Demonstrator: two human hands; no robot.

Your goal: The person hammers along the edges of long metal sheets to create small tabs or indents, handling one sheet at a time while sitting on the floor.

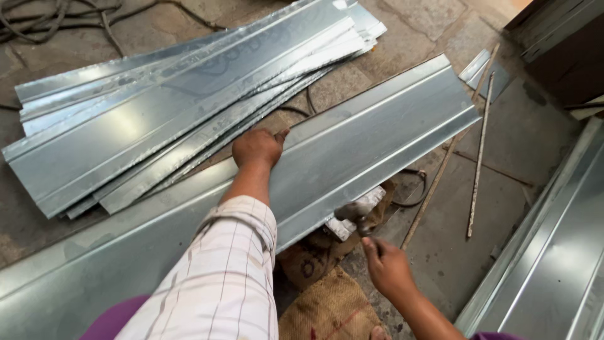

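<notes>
A long folded sheet-metal panel (377, 132) lies slanted across the floor in front of me. My left hand (257, 147) reaches over it and grips its far edge, fingers curled around the rim. My right hand (385, 264) is below the panel's near edge, closed around the handle of a hammer (353, 214) whose head sits under the panel's lip. The hammer's handle is mostly hidden by my fingers.
A stack of similar metal panels (157, 107) lies at the upper left. Burlap sacking (327, 302) lies under the panel's near edge. Two thin rods (481, 151) rest on the stone floor at right. More sheet metal (553, 264) fills the lower right; cables (56, 19) run along the top left.
</notes>
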